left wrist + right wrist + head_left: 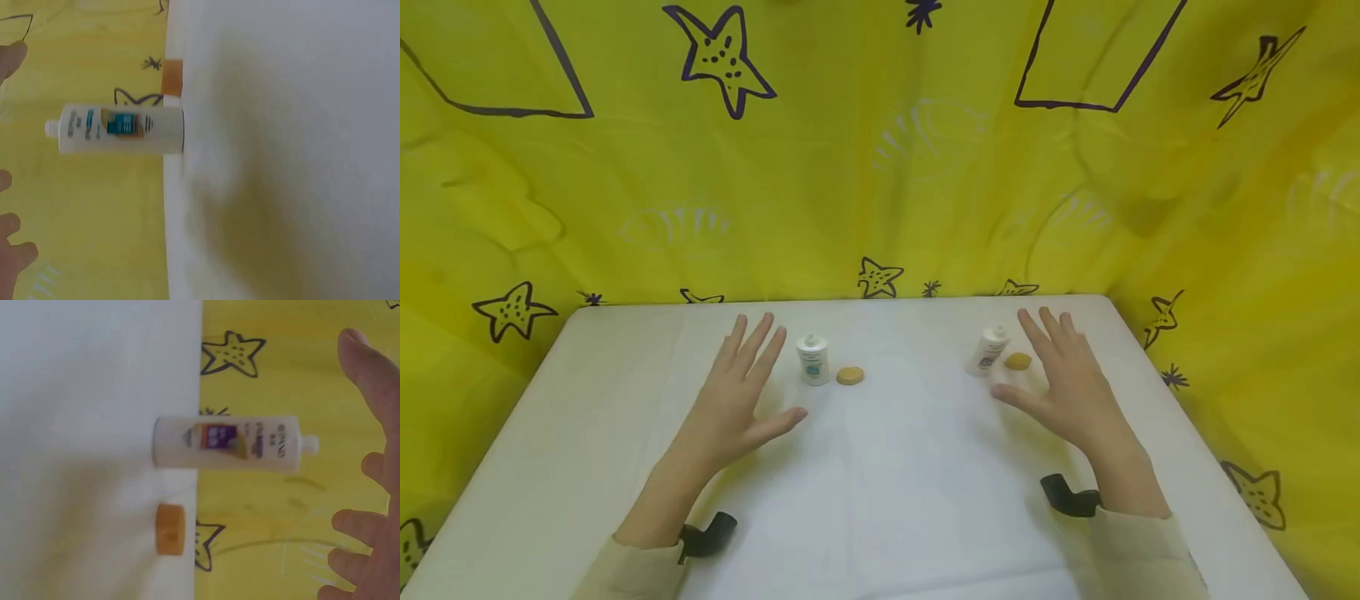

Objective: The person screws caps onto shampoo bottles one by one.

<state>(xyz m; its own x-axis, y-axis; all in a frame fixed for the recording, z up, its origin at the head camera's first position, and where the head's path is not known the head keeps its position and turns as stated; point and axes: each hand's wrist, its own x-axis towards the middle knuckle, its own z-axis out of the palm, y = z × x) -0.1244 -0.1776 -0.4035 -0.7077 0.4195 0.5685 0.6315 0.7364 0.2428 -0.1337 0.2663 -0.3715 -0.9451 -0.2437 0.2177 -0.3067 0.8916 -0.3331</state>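
A white bottle point(813, 360) with a teal label patch stands upright to the right of my left hand point(733, 400); an orange-gold cap point(850, 376) lies beside it. My left hand holds nothing, its fingers spread over the table. On the other side, a second white bottle point(988, 350) with a purple label patch point(219, 437) stands between the hands, close to my right hand point(1067, 387). Another orange-gold cap point(170, 529) sits on its right. The right hand is empty too, thumb and fingers stretched apart. Both bottles show bare narrow necks, their caps off.
A white cloth covers the table point(895, 500). Yellow curtain point(820, 167) with drawn starfish hangs behind the far edge and along both sides. Dark curved pieces, at the left wrist point(707, 537) and the right wrist point(1070, 497), jut inward over the cloth.
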